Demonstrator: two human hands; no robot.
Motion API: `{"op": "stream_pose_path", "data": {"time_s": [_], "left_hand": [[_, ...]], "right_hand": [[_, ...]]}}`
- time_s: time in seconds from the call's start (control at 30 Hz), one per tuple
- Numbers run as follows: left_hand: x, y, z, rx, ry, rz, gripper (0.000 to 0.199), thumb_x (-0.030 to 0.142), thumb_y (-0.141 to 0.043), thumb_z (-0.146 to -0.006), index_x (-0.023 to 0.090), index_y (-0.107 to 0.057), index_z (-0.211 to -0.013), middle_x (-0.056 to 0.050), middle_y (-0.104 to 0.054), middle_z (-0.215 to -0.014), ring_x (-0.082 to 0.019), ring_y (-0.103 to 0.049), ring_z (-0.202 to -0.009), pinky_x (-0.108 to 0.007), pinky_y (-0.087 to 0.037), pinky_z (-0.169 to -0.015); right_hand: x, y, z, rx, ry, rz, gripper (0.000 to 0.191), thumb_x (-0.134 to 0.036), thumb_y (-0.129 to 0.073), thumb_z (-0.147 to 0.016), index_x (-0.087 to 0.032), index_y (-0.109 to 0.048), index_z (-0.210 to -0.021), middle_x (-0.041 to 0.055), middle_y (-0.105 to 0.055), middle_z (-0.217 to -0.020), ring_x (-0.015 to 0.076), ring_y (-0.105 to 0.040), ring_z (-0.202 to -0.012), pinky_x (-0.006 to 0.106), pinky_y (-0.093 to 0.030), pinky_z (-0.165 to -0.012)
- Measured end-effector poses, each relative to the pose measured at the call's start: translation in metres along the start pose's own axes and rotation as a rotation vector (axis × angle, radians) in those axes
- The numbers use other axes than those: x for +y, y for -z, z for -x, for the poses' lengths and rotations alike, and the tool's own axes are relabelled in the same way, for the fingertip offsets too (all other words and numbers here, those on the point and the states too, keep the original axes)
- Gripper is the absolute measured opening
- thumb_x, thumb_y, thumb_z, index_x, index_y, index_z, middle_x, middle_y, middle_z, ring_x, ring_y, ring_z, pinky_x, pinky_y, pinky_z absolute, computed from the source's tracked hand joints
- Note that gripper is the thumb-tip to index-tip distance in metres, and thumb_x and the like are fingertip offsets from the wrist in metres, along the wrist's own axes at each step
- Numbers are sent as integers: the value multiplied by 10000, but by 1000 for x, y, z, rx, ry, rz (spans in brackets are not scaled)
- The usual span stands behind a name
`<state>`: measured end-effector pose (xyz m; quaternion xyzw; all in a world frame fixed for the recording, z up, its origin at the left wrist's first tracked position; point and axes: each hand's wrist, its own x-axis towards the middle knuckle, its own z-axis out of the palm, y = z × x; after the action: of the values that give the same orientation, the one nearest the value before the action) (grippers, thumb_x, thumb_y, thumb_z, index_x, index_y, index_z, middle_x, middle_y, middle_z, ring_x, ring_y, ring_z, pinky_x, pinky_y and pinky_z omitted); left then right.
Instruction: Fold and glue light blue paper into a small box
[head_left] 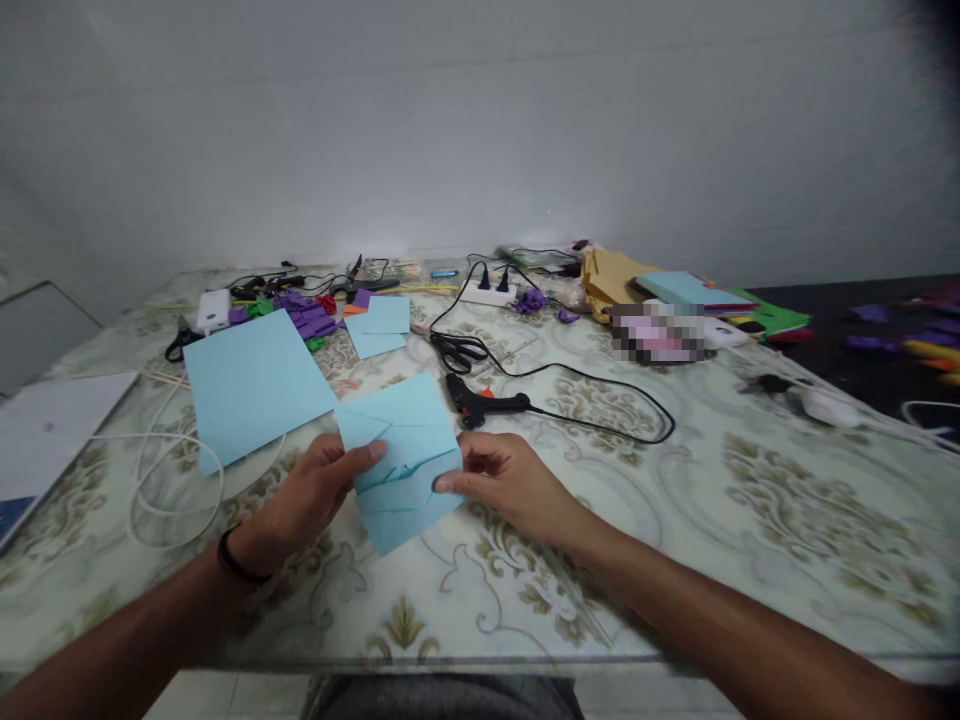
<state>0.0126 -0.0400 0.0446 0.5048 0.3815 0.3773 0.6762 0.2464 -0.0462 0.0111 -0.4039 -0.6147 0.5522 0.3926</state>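
A light blue sheet of paper (409, 440), creased and partly folded, is held between both hands above the table's front half. My left hand (322, 485) grips its left edge, thumb on top and fingers behind. At the right edge, my right hand (510, 480) pinches the paper with the thumb in front; the other fingers are partly hidden. Folded layers and a raised crease run across the paper's middle. Just beyond it lies a black hot glue gun (487, 402) with its cord looping right. A larger light blue sheet (259, 385) rests to the left.
Black-handled scissors (456, 352) and smaller blue paper pieces (377, 325) lie farther back. A white power strip (487, 293) holds two plugs. Purple paper scraps (306, 315) are at back left, stacked coloured paper (690, 288) at back right. A white cable (180, 540) coils at left.
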Motion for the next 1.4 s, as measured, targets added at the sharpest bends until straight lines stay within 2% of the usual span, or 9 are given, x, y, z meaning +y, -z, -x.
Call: {"op": "stream_pose_path", "data": {"time_s": [0.07, 0.17, 0.37, 0.57, 0.73, 0.9, 1.03, 1.23, 1.4], "left_hand": [[-2, 2, 0, 0, 4, -5, 372, 478, -865, -797, 170, -744, -627, 20, -636, -577, -125, -568, -573, -247, -532, -625], [-8, 8, 0, -14, -1, -75, 287, 446, -874, -798, 166, -810, -790, -16, -754, -759, -151, -639, -669, -257, -550, -650], [-18, 17, -3, 22, -44, -198, 245, 416, -852, -844, 173, -818, -848, -30, -801, -874, -176, -688, -752, -285, -580, -725], [-19, 18, -2, -14, -56, -228, 382, 524, -708, -951, 156, -804, -988, -85, -810, -1017, -208, -718, -840, -316, -600, -772], [-12, 15, -2, -59, -55, -361, 360, 506, -777, -882, 150, -799, -932, -75, -819, -928, -211, -723, -777, -309, -603, -722], [-11, 12, -2, -62, -54, -417, 328, 494, -771, -869, 167, -790, -868, -59, -817, -874, -215, -729, -753, -310, -609, -695], [-17, 12, 0, -106, -10, -438, 332, 501, -776, -871, 173, -791, -923, -63, -811, -906, -213, -726, -772, -295, -602, -692], [-26, 10, 3, -100, -41, -465, 371, 487, -778, -891, 191, -755, -1113, -62, -798, -996, -200, -712, -829, -262, -592, -703], [-27, 12, 3, -85, -2, -483, 360, 511, -774, -890, 186, -780, -1045, -56, -795, -959, -205, -699, -820, -276, -596, -703]], "right_hand": [[0, 0, 0, 15, 8, -3, 554, -647, -881, -717, -198, -564, -645, -26, -558, -670, 147, -514, -666, 294, -431, -635], [-1, 1, -1, 22, 1, -24, 546, -624, -900, -700, -195, -568, -635, -30, -547, -666, 144, -502, -666, 294, -419, -643], [-4, -2, 0, -15, -53, -53, 476, -586, -891, -730, -178, -649, -762, -16, -596, -737, 147, -527, -685, 288, -415, -637], [-6, -3, 2, -3, -75, -21, 447, -604, -837, -795, -187, -712, -896, 29, -701, -840, 190, -622, -749, 308, -505, -645], [-5, -2, 2, 10, -91, 5, 433, -595, -824, -812, -187, -728, -919, 42, -725, -854, 207, -656, -773, 312, -531, -641], [-5, -4, 3, -21, -124, -101, 443, -547, -874, -768, -175, -738, -967, 49, -755, -885, 210, -685, -785, 332, -561, -693], [-3, -7, 4, -56, -137, -195, 436, -510, -897, -745, -161, -747, -958, 43, -768, -873, 182, -683, -737, 319, -562, -702], [2, -12, 5, -65, -127, -162, 401, -515, -899, -736, -159, -741, -833, 21, -738, -763, 153, -628, -640, 287, -535, -623], [4, -11, 7, -73, -82, -131, 396, -527, -864, -787, -151, -742, -815, 25, -733, -772, 153, -627, -656, 281, -522, -632]]}}
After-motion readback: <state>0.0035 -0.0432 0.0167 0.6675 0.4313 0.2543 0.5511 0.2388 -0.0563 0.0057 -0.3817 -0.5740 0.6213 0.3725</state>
